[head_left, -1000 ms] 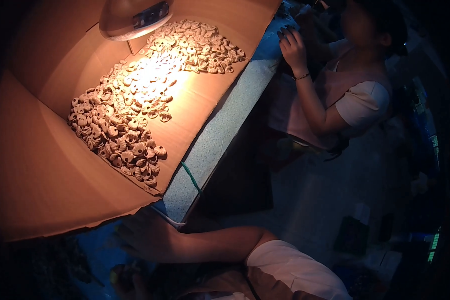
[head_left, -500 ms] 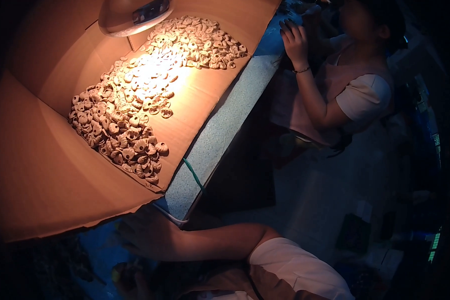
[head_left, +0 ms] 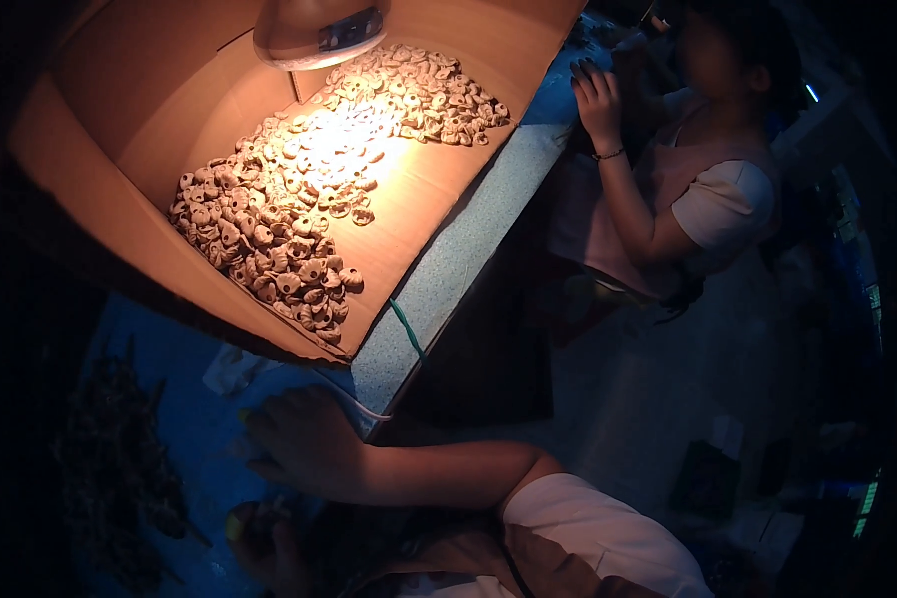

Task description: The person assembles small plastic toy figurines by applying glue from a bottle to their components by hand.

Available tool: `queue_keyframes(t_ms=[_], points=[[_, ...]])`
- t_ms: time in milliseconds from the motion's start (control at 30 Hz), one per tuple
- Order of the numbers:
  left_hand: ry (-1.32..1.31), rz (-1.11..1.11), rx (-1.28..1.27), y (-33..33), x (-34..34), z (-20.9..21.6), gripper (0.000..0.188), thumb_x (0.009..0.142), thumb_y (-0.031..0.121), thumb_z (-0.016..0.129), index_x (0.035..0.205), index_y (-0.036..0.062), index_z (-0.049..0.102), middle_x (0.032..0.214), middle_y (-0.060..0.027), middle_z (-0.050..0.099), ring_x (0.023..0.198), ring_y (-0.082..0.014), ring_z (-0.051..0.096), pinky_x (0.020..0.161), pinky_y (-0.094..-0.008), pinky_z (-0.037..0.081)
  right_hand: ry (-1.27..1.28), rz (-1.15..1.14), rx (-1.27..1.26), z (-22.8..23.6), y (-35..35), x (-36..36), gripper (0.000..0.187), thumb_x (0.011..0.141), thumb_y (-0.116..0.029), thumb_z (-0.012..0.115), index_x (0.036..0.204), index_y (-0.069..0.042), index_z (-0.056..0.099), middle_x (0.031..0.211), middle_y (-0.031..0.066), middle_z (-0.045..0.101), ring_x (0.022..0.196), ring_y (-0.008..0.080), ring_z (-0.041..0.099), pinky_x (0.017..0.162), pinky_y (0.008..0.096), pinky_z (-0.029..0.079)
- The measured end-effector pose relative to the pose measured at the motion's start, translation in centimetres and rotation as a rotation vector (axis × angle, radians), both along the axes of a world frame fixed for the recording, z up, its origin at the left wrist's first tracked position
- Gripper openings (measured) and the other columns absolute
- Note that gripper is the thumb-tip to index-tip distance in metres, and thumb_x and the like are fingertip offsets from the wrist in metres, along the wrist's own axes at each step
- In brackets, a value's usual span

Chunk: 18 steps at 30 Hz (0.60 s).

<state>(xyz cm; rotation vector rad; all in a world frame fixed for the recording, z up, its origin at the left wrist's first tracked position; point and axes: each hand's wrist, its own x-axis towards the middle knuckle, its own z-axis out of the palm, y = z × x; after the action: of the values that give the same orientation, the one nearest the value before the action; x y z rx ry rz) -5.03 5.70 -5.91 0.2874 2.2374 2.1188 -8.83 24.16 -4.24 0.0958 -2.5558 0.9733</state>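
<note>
My right hand [head_left: 304, 439] reaches in from the right over a blue tabletop [head_left: 140, 339], just below the near edge of a cardboard box [head_left: 448, 199]. Its fingers look spread and hold nothing I can see; a yellow cover shows on one fingertip. Lower down, in deep shade, is my left hand [head_left: 274, 553]. Its fingers are curled, also with a yellow tip, around something dark that I cannot make out. Left of both hands lies a heap of dark, spindly pieces [head_left: 120, 468]. A crumpled pale sheet [head_left: 234, 371] lies beyond my right hand.
Under a lamp [head_left: 319, 35], the box holds a mound of pale brown, ridged, shell-like pieces [head_left: 259, 229] with dark holes. A speckled pale table edge [head_left: 468, 259] runs alongside, with a green cord [head_left: 407, 329] across it. A co-worker [head_left: 658, 219] sits at the far right.
The box's near flap, spread low over the blue table before, now stands higher and uncovers the table and dark heap. Box and lamp appear farther right. My right hand is less hidden.
</note>
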Motion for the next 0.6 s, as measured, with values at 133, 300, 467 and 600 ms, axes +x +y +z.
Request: queue_keyframes(t_ms=[133, 300, 467, 600], points=[[0.031, 0.122, 0.024, -0.4, -0.1, 0.4, 0.040, 0.083, 0.004, 0.054, 0.121, 0.0014, 0.042, 0.103, -0.0077, 0.053, 0.088, -0.0150, 0.051, 0.075, -0.0270, 0.044, 0.060, -0.003, 0.021, 0.0, -0.4, 0.1, 0.042, 0.067, -0.032, 0.066, 0.098, -0.006, 0.055, 0.083, 0.0078, 0.052, 0.078, 0.0238, 0.052, 0.070, 0.0358, 0.037], [-0.206, 0.135, 0.134, -0.6, -0.5, 2.1, 0.043, 0.084, 0.003, 0.053, 0.124, 0.0046, 0.040, 0.105, -0.0063, 0.050, 0.083, -0.0117, 0.050, 0.066, -0.0229, 0.044, 0.087, -0.015, 0.044, -0.1, -0.7, -0.2, 0.034, 0.070, -0.030, 0.065, 0.094, -0.006, 0.057, 0.080, 0.0069, 0.052, 0.079, 0.0227, 0.052, 0.070, 0.0353, 0.036], [-0.193, 0.074, 0.255, -2.3, -0.2, 2.0, 0.042, 0.085, 0.006, 0.054, 0.124, 0.0049, 0.040, 0.104, -0.0055, 0.051, 0.083, -0.0130, 0.051, 0.067, -0.0238, 0.044, 0.100, -0.005, 0.077, 0.4, -1.0, -0.2, 0.031, 0.071, -0.026, 0.064, 0.092, -0.005, 0.056, 0.082, 0.0085, 0.052, 0.078, 0.0234, 0.051, 0.069, 0.0354, 0.036], [-0.244, 0.026, 0.278, -4.4, -0.1, 1.2, 0.036, 0.088, 0.008, 0.050, 0.123, 0.0061, 0.040, 0.104, -0.0064, 0.052, 0.085, -0.0132, 0.053, 0.069, -0.0241, 0.045, 0.117, 0.023, 0.011, 0.7, -1.2, 0.7, 0.032, 0.071, -0.024, 0.065, 0.095, -0.005, 0.054, 0.087, 0.0103, 0.053, 0.080, 0.0239, 0.052, 0.069, 0.0360, 0.037]])
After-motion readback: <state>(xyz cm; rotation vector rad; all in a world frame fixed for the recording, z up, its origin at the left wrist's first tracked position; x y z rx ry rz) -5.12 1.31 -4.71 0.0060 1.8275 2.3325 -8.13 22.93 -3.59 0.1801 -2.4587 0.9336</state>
